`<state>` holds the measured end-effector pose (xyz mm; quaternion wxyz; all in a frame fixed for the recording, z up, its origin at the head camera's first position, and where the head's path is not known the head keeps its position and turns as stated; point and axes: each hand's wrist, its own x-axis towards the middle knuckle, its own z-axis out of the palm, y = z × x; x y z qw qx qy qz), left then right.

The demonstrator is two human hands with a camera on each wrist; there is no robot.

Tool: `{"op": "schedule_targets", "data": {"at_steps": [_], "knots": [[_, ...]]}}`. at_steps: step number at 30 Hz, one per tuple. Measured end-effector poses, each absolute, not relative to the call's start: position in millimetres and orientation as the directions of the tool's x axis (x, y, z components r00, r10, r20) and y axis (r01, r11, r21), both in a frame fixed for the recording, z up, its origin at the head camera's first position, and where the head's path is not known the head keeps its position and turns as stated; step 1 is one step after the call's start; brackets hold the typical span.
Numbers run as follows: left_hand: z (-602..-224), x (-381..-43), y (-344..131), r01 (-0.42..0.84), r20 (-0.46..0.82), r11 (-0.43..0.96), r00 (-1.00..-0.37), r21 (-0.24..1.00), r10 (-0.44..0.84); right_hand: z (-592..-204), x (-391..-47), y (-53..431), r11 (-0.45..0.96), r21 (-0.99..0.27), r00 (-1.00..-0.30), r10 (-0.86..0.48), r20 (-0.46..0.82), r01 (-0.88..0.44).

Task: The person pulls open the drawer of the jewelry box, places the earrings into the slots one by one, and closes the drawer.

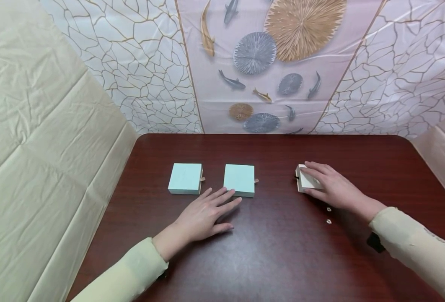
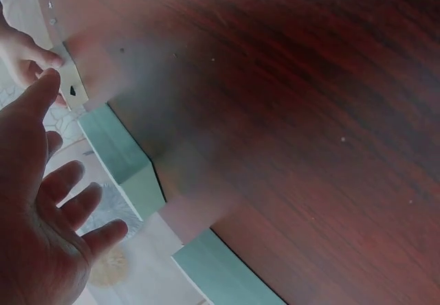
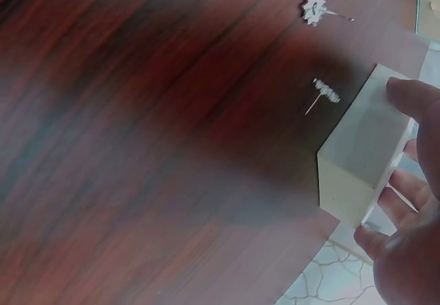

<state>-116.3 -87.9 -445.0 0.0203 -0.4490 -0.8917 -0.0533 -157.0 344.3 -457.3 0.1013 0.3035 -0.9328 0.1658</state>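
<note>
My right hand (image 1: 333, 187) holds a small white drawer box (image 3: 364, 130), thumb on its near side and fingers over the top. A black tab shows at the box's left side. Close by on the table lie two small silvery stud earrings, a flower-shaped stud (image 3: 314, 8) and a second stud (image 3: 326, 90), each with a thin post. My left hand (image 1: 204, 213) is spread palm down, holding nothing. In the head view its fingertips overlap the near edge of the middle mint-green box (image 1: 239, 178), which has a ribbon tab at its right.
Another mint-green box (image 1: 185, 178) with a ribbon tab sits further left on the dark red-brown wooden table (image 1: 275, 251). Behind the table hangs a patterned cloth (image 1: 215, 96) with fish and lily pads; a pale cloth (image 1: 56, 147) lines the left side.
</note>
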Motion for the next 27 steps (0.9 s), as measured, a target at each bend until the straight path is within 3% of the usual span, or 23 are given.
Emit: {"op": "schedule_targets", "data": {"at_steps": [27], "knots": [[-444.0,-112.9,-81.4,0.796,0.061,0.596,-0.604,0.108,0.795,-456.7,-166.7,316.1,0.702,-0.255,-0.746,-0.616,0.253,-0.666]]}}
